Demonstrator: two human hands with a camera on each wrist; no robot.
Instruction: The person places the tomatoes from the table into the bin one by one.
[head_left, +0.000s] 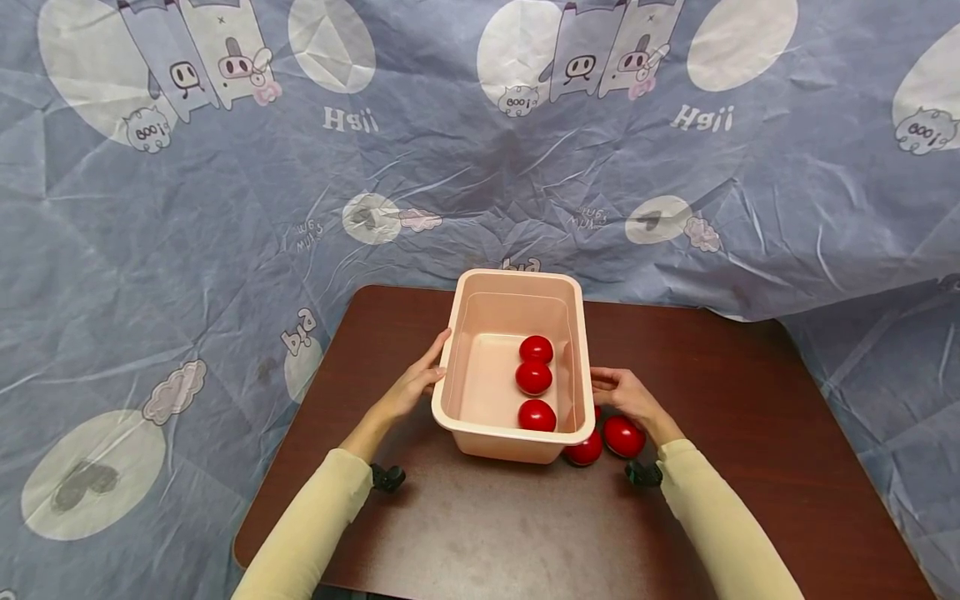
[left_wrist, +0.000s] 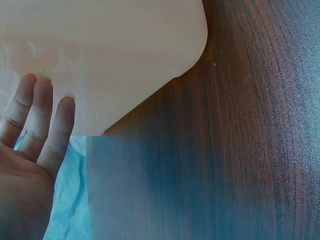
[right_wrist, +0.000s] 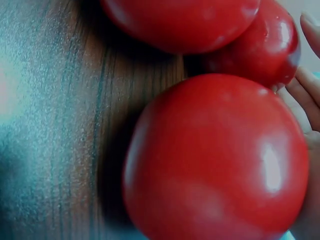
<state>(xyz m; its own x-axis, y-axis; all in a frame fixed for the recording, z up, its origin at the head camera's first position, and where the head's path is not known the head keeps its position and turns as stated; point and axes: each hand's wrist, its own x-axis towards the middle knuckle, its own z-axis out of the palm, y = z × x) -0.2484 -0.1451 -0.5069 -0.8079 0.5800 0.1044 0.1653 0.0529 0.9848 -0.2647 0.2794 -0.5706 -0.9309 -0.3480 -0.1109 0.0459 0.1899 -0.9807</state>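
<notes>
A pale pink plastic bin [head_left: 487, 433] stands at the middle of the table, with three red tomatoes [head_left: 534, 378] along its right side. My left hand [head_left: 405, 390] is at the bin's left wall; in the left wrist view its straight fingers [left_wrist: 61, 127] reach up against the pale wall. On the other side, my right hand [head_left: 628, 395] has its fingertips at the right wall, just below the rim. Under and beside that hand lie more tomatoes [head_left: 624, 437], partly hidden by the bin. A large tomato [right_wrist: 215, 160] covers much of the right hand in the right wrist view.
The dark brown wooden table [head_left: 720, 392] extends to both sides and in front of the bin. Behind it hangs a blue printed cloth [head_left: 450, 167], which also runs down the left and right. Small dark wrist devices [head_left: 387, 477] sit at both sleeves.
</notes>
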